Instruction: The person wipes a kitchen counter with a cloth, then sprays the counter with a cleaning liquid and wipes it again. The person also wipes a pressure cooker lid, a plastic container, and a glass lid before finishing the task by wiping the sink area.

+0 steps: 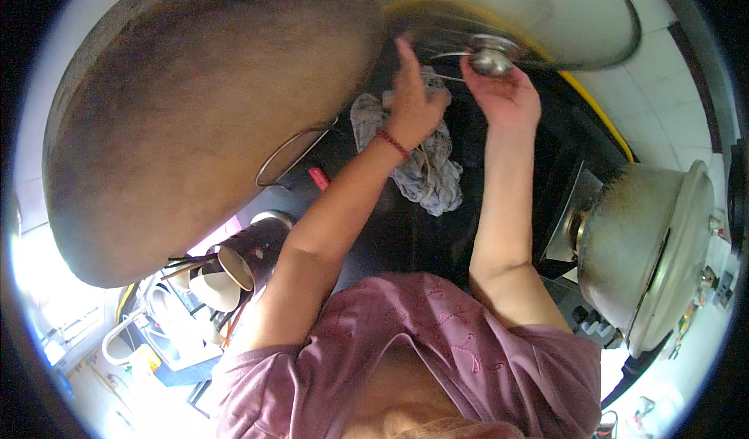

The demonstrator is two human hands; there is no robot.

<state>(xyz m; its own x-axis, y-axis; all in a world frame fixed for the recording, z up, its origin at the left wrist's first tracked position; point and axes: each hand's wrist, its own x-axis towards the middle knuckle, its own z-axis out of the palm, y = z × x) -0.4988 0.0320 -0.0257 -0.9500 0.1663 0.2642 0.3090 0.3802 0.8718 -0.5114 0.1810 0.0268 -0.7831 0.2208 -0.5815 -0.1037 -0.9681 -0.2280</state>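
Observation:
My left hand (415, 102), with a red bracelet at the wrist, is over a crumpled grey patterned cloth (436, 175) on a black countertop (409, 240). Its index finger points up and its thumb stands apart; nothing shows in it. Beside it on the right, my right hand (506, 93) cups a shiny rounded metal piece (491, 63). Thin metal rods reach from near this piece towards my left hand; blur hides how they join. Left of the cloth a bent wire loop (292, 153) lies against a large round brown board (205, 117).
A large lidded metal pot (629, 246) stands at the right on a stove. A yellow hose (597, 108) curves behind the counter. Above is a large pale rounded object with a dark rim (638, 23). A dark utensil container (266, 243) and a red item (319, 178) are at the left.

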